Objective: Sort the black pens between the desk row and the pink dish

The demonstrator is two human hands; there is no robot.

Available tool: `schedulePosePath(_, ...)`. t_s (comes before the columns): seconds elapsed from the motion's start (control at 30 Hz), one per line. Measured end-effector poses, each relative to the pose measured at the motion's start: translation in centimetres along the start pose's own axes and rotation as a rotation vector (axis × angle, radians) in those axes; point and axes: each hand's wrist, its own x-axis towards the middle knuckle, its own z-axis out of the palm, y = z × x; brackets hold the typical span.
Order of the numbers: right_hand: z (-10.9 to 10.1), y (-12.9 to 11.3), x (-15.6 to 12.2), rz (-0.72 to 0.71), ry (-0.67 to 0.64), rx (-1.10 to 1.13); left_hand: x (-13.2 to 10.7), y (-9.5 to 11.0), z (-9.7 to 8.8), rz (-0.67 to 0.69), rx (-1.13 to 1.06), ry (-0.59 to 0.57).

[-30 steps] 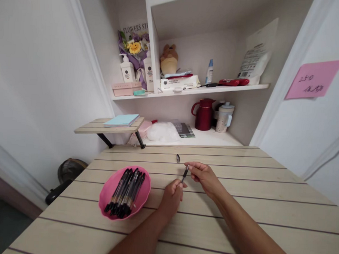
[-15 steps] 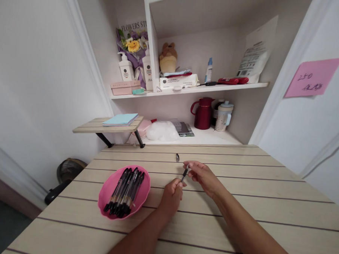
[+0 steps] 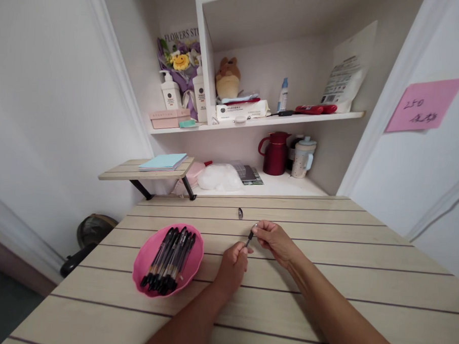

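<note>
A gel pen (image 3: 250, 236), uncapped, with a dark grip and a clear barrel, slants up between my two hands above the table. My left hand (image 3: 233, 263) is closed around its lower barrel. At the upper, tip end, the thumb and fingers of my right hand (image 3: 274, 237) are pinched together on the pen. Beyond my hands a small black pen cap (image 3: 240, 213) lies on the table. Left of my left hand stands a pink scalloped bowl (image 3: 139, 269) with several black capped pens (image 3: 170, 258) lying in it side by side.
The wooden table (image 3: 284, 316) has dark lines across it. At its back left is a small raised stand (image 3: 119, 172) bearing blue paper (image 3: 163, 161). Behind, a white shelf (image 3: 308, 188) holds a red jug (image 3: 276, 154), a cup (image 3: 303, 157) and a plastic bag (image 3: 219, 177).
My right hand has shifted slightly, and its fingers have closed in at the pen's tip end. My left hand and the pen have hardly moved.
</note>
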Motion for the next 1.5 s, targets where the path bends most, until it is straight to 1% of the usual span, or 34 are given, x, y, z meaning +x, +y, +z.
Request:
schedulePosePath(0.13, 0.2, 0.0, -0.1, 0.005, -0.066, 0.008, 0.1, -0.2, 0.0, 0.002, 0.011, -0.004)
schedulePosePath(0.3, 0.2, 0.2, 0.0, -0.016, -0.004, 0.013, 0.2, -0.6, 0.0, 0.01, 0.0, -0.013)
schedulePosePath(0.43, 0.1, 0.1, -0.1, -0.009, -0.074, 0.039, 0.3, -0.7, 0.0, 0.011, -0.003, -0.017)
schedulePosePath(0.47, 0.0, 0.1, -0.1, -0.006, -0.075, 0.047, 0.3, -0.7, 0.0, 0.011, -0.003, -0.016)
schedulePosePath(0.6, -0.1, 0.2, 0.0, -0.006, 0.0, 0.037, 0.3, -0.7, 0.0, 0.012, -0.005, -0.014)
schedulePosePath(0.77, -0.3, 0.2, 0.2, -0.001, -0.069, 0.052, 0.4, -0.8, 0.0, 0.006, -0.027, -0.021)
schedulePosePath(0.9, -0.4, 0.4, 0.4, -0.001, -0.005, 0.032, 0.4, -1.0, -0.1, 0.014, -0.026, -0.032)
schedulePosePath(1.07, -0.4, 0.3, 0.4, 0.004, -0.064, 0.037, 0.4, -1.0, -0.1, -0.003, -0.043, -0.026)
schedulePosePath(1.2, -0.3, 0.7, 0.6, 0.0, -0.012, 0.029, 0.4, -0.9, 0.0, -0.009, -0.063, -0.019)
schedulePosePath(1.3, -0.1, 1.0, 0.9, 0.01, 0.003, 0.017, 0.4, -0.8, 0.0, -0.014, -0.085, -0.006)
schedulePosePath(1.37, 0.0, 0.9, 1.0, 0.019, -0.013, 0.005, 0.4, -0.7, 0.0, -0.026, -0.096, 0.002)
schedulePosePath(1.5, 0.1, 0.5, 1.3, 0.023, -0.106, 0.002, 0.4, -0.7, 0.0, -0.04, -0.126, 0.0)
